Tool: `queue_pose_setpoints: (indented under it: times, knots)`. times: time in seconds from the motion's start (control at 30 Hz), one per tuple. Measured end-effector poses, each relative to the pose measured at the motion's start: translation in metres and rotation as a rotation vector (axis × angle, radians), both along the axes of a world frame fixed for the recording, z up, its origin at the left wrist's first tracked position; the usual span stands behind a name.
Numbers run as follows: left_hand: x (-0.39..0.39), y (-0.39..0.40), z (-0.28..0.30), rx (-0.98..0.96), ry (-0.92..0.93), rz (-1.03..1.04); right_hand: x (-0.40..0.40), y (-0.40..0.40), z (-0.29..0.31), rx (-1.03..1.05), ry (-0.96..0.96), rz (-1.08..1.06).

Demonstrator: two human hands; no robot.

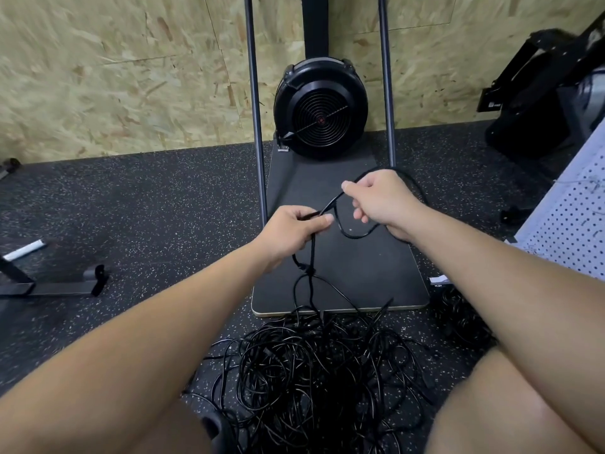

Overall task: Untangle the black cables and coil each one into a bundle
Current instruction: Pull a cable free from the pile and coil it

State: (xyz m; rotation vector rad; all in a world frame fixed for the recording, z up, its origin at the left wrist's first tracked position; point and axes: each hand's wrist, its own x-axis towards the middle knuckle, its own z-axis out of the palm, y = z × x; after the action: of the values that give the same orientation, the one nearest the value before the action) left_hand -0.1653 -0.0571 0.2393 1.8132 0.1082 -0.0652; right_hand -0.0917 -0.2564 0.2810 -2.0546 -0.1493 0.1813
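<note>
Head view. One big tangle of black cables [314,371] at lower centre, strand count impossible to tell; a second, smaller dark cable heap [458,319] at right edge of centre. One black cable [357,234] lifted clear, looping between two hands.

Floor: black speckled rubber [163,198]. OSB wall [114,67] across top. One black round fan housing [320,108] on a dark baseboard [360,276], two upright poles. White pegboard [569,231] at right.

Both arms outstretched. Left hand [294,229] pinches the cable with thumb and curled fingers; right hand [379,199] grips it just beside, upper centre.
</note>
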Motion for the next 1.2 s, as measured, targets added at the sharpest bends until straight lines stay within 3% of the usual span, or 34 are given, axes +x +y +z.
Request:
queue_pose_setpoints:
  times: [0.2,0.37,0.5,0.67,0.77,0.9,1.07,1.2]
  knots:
    - [0.013,0.005,0.012,-0.112,-0.043,0.1,-0.023,0.003,-0.004,-0.111,0.227,0.432]
    - [0.027,0.017,0.019,-0.227,-0.071,0.201,-0.038,0.019,-0.017,-0.029,0.327,0.655]
    - [0.036,0.033,0.023,-0.287,-0.094,0.216,-0.035,0.032,-0.011,0.016,0.243,0.601]
    - [0.041,0.056,0.026,-0.223,-0.033,0.288,0.003,0.022,0.007,0.014,-0.2,0.16]
    - [0.041,0.072,0.019,-0.129,-0.01,0.284,0.019,0.012,0.009,0.048,-0.333,0.027]
    - [0.039,0.083,0.018,0.018,0.036,0.275,0.035,0.007,-0.013,-0.053,-0.338,0.0]
    - [0.033,0.079,0.016,0.105,0.094,0.192,0.04,-0.003,-0.026,-0.22,-0.147,-0.004]
    - [0.029,0.067,0.019,0.083,0.124,0.075,0.025,0.001,-0.022,-0.218,-0.159,0.195]
